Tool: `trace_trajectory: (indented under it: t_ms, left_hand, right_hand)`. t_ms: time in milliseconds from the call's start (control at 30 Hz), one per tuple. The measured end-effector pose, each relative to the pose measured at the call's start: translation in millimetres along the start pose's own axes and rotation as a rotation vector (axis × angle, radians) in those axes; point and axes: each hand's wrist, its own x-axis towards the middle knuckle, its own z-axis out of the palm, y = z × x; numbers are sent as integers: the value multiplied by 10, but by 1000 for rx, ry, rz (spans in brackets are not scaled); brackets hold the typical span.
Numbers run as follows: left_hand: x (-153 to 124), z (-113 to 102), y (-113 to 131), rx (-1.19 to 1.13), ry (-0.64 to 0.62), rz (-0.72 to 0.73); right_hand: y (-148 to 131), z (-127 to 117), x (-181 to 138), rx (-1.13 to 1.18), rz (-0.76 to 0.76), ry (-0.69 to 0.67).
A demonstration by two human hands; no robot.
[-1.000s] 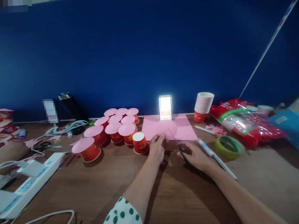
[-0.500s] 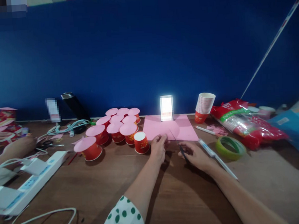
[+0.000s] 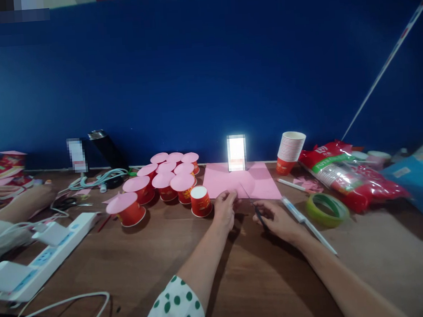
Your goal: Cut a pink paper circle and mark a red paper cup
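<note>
My left hand (image 3: 225, 209) is closed in a pinch at the near edge of the pink paper. Between its fingertips is a rounded pink paper piece (image 3: 245, 179), hard to tell apart from the flat pink sheet (image 3: 267, 178) behind it. My right hand (image 3: 271, 217) grips black-handled scissors (image 3: 259, 215), their thin blades pointing up and left over the paper. Just left of my left hand, a red paper cup (image 3: 201, 202) stands upside down, white base up. Beyond it are several red cups topped with pink paper discs (image 3: 136, 184).
A lit phone (image 3: 236, 153) leans at the back. To the right are stacked cups (image 3: 290, 152), a red plastic bag (image 3: 343, 173), green tape (image 3: 326, 210) and a white pen (image 3: 310, 226). A power strip (image 3: 46, 259) lies left, near another person's hand (image 3: 36, 199).
My hands, the scissors and the paper stay nearly as they were. The view has shifted very slightly, and the other person's hands at the left have moved a little.
</note>
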Motion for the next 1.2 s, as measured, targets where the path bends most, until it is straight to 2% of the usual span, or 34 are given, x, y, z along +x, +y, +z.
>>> trace_trajectory:
  t_ms: [500,1200]
  left_hand:
    - [13,-6,-7,5,4,-13]
    - [30,-4,-10,37,1,-12]
  right_hand:
    - [51,10,-7,-14,13,34]
    - [26,5,-20,-42,-3,14]
